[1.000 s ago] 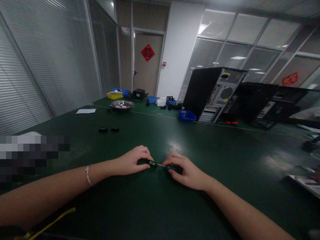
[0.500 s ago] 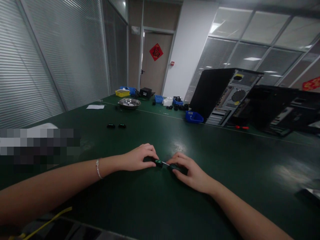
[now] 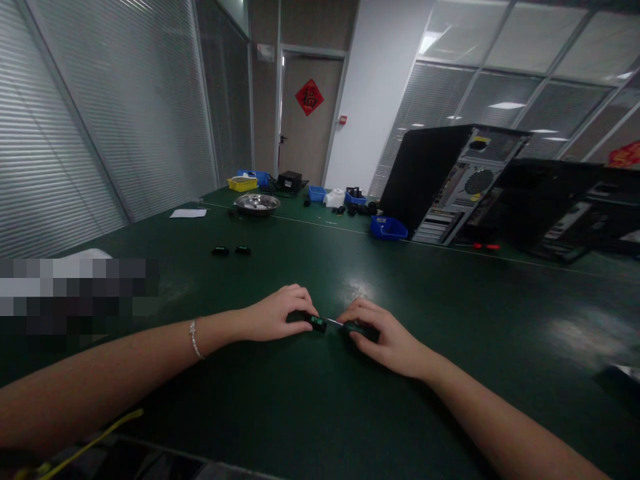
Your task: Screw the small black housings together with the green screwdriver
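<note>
From my view, the left hand [image 3: 280, 316] pinches the small black part [image 3: 317, 323] at its fingertips, over the tabletop [image 3: 300, 407]. I see the right hand [image 3: 385, 339] gripping the screwdriver [image 3: 357, 329], its shaft directed left toward the part's right end; I cannot tell whether the two touch

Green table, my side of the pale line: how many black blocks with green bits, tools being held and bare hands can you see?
Black blocks: 3
Held tool: 1
Bare hands: 2 (left hand, right hand)
Total: 6
</note>
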Action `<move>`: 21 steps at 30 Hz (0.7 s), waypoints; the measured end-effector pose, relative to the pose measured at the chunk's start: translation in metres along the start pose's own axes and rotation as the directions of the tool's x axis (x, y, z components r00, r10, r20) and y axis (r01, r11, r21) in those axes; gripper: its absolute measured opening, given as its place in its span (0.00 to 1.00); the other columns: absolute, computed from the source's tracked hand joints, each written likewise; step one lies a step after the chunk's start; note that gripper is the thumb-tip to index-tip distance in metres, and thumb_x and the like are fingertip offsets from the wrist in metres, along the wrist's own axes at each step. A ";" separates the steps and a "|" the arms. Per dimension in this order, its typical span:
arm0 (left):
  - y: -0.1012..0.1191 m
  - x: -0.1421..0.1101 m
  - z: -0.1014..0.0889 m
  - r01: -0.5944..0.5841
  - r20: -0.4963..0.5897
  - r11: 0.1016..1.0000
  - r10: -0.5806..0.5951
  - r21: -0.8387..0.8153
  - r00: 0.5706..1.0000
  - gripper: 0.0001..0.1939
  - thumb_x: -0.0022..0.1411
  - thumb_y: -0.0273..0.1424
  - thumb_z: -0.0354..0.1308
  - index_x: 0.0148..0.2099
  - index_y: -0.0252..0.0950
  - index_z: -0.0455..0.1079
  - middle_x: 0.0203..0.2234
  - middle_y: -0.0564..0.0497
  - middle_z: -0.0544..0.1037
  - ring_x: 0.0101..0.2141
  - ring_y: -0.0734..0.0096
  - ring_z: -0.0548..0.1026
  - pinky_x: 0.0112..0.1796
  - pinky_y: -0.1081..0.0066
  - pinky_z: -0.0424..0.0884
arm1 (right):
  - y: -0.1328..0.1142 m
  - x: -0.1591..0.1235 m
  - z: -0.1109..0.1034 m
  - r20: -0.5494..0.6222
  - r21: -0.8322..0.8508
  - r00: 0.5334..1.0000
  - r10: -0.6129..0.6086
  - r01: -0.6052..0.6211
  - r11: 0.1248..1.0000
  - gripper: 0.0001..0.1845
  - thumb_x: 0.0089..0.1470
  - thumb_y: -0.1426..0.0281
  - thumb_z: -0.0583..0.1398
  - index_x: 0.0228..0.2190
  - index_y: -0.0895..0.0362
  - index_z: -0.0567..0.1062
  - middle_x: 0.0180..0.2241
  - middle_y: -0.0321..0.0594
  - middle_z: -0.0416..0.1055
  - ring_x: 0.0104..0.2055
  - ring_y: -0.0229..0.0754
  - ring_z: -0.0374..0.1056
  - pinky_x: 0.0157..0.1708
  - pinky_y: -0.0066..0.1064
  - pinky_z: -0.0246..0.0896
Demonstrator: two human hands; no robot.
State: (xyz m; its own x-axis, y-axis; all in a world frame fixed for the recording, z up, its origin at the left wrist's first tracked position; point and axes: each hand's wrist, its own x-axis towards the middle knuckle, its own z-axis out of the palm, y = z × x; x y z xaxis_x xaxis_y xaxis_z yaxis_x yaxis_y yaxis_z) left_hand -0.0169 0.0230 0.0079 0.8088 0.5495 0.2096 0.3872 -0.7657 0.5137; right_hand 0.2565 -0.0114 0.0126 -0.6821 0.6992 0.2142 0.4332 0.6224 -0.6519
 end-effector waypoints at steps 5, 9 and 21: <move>0.000 0.000 0.000 0.006 0.013 1.000 -0.006 -0.005 1.000 0.11 0.66 0.32 0.58 0.50 0.40 0.73 0.42 0.48 0.72 0.45 0.63 0.68 0.45 0.67 0.65 | 0.003 0.000 -0.001 -0.033 -0.011 0.999 -0.002 0.001 1.000 0.17 0.54 0.81 0.58 0.44 0.56 0.74 0.41 0.42 0.67 0.43 0.44 0.66 0.43 0.37 0.63; -0.001 0.000 0.000 0.011 0.016 1.000 -0.011 -0.011 1.000 0.10 0.66 0.32 0.58 0.50 0.41 0.73 0.42 0.48 0.72 0.45 0.63 0.68 0.46 0.67 0.65 | 0.002 0.000 -0.001 -0.023 -0.014 1.000 -0.018 0.018 1.000 0.16 0.55 0.81 0.58 0.44 0.56 0.74 0.42 0.42 0.67 0.43 0.44 0.66 0.43 0.36 0.63; -0.005 -0.001 0.002 -0.010 -0.010 1.000 0.010 -0.008 1.000 0.11 0.66 0.31 0.58 0.50 0.41 0.73 0.42 0.48 0.72 0.45 0.63 0.68 0.45 0.67 0.66 | -0.010 0.000 0.001 0.008 0.032 0.997 -0.083 0.083 0.996 0.17 0.57 0.78 0.58 0.48 0.54 0.74 0.43 0.43 0.68 0.45 0.44 0.66 0.46 0.38 0.64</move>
State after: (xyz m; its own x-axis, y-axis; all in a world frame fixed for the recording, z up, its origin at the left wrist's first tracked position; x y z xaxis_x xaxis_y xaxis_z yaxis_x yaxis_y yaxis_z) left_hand -0.0183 0.0256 0.0032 0.8081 0.5451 0.2233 0.3753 -0.7686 0.5181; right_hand 0.2513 -0.0178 0.0190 -0.7201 0.6426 0.2619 0.3565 0.6665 -0.6548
